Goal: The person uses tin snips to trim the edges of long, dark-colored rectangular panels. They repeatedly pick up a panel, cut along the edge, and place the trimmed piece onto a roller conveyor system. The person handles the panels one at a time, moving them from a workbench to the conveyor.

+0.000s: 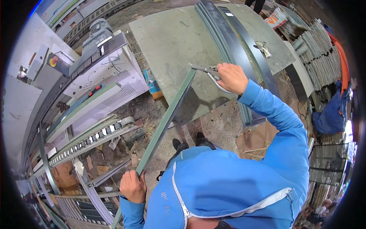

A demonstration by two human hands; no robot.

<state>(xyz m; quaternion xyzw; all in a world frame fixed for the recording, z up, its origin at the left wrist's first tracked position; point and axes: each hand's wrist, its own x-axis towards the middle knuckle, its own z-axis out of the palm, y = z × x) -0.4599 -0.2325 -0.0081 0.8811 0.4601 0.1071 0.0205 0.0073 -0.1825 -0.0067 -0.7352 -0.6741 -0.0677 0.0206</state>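
Observation:
A long green strip (166, 124) runs slantwise from the lower left up to the board in front of me. My left hand (133, 186) is closed around its near part, low on the left. In my right hand (231, 77) is a pair of metal locking pliers (201, 68), held by the handles, with the fingers wrapped round them. The jaws of the pliers meet the far end of the strip; whether they are clamped tight on it I cannot tell. Beneath both lies a large greenish-grey board (164, 42).
Long dark panels (225, 30) lie stacked across the board, with a work glove (263, 49) beside them. Left stand a machine (110, 68) and a roller track (91, 141). Stacked sheets (320, 53) and a blue-orange cloth (331, 110) are right. Another person's legs (256, 4) show at the top.

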